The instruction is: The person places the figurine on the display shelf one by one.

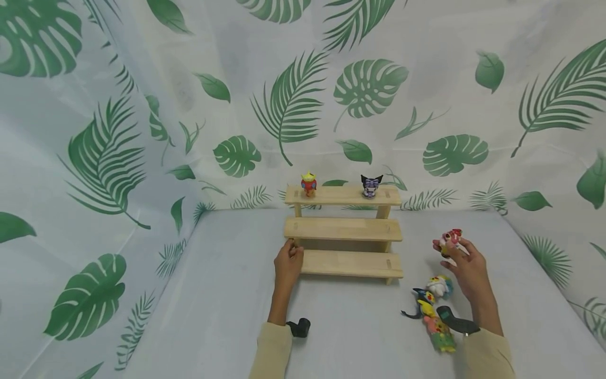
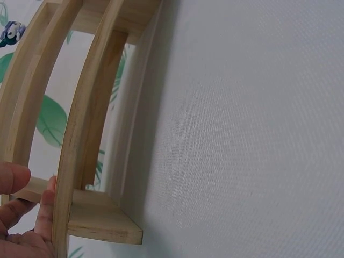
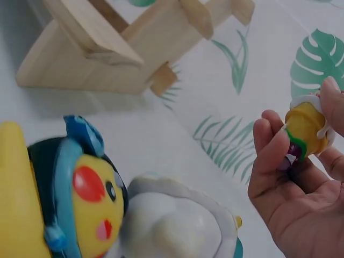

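A three-tier wooden shelf [image 1: 343, 229] stands at the middle of the table. My left hand [image 1: 289, 259] is at its left end, between the middle and bottom boards; thumb and fingers [image 2: 45, 209] grip the shelf's side there. To the right of the shelf, my right hand [image 1: 466, 266] holds up a small toy figurine [image 1: 450, 242], red, pink and white, between thumb and fingers. Its yellow base [image 3: 306, 126] faces the right wrist camera. On the top board stand a three-eyed alien figurine [image 1: 309, 184] in red and blue and a black-and-purple figurine [image 1: 370, 187].
Below the right hand, several toy figurines lie close together: a white one [image 1: 437, 287], a yellow one in a dark hood [image 1: 424, 300] and a pink-and-green one [image 1: 439, 331]. Behind the shelf hangs a leaf-print cloth [image 1: 284, 31]. Black straps [image 1: 300, 327] are on both wrists.
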Action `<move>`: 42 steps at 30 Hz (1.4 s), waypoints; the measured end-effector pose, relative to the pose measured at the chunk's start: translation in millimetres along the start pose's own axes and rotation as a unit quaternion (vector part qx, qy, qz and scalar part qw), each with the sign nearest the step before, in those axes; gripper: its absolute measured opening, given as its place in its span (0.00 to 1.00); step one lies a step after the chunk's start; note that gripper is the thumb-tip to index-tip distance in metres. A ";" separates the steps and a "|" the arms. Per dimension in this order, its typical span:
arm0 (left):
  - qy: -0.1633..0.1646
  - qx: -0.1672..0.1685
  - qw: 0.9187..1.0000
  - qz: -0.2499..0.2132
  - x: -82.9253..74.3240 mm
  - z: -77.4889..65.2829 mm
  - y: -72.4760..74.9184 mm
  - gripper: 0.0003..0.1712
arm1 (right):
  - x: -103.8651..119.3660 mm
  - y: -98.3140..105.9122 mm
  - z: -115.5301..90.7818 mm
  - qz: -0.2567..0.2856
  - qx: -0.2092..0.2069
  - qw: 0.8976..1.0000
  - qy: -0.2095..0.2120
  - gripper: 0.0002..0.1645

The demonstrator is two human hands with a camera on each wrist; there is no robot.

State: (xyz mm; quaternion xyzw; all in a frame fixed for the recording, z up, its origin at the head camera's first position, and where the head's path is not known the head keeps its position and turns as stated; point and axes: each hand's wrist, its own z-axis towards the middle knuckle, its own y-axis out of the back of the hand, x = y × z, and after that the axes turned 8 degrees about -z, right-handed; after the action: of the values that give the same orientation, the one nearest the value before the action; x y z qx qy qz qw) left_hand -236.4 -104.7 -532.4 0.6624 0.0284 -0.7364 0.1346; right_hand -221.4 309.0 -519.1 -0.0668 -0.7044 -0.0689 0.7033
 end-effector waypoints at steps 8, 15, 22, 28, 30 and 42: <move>0.011 0.002 1.000 0.002 1.4 0.4 0.1 0.15 | -0.9 -11.2 -1.5 0.062 0.037 0.997 0.010 0.16; 0.011 0.001 1.000 -0.002 0.2 1.0 0.1 0.18 | -2.3 -17.5 1.0 0.084 0.037 0.996 -0.003 0.19; 0.010 -0.002 1.000 -0.002 -0.6 0.3 0.1 0.18 | 2.2 -25.3 0.0 0.073 0.026 0.996 -0.039 0.22; 0.005 0.004 1.000 0.000 -0.1 -0.3 0.1 0.20 | 1.4 -32.1 -2.0 0.054 0.018 0.997 -0.042 0.22; 0.008 0.004 1.000 0.002 -0.4 -0.3 -0.4 0.21 | 0.0 -33.7 -2.3 0.041 0.020 0.999 -0.030 0.23; 0.011 -0.002 1.000 0.003 -0.9 -1.1 -1.1 0.20 | 6.6 -47.1 -8.8 -0.031 0.034 0.997 0.061 0.24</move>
State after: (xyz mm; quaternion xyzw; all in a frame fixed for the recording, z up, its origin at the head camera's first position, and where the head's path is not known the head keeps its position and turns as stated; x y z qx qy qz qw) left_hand -235.5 -103.3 -531.8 0.6699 0.0294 -0.7289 0.1382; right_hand -221.8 261.1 -512.7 -0.0168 -0.6637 -0.0703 0.7445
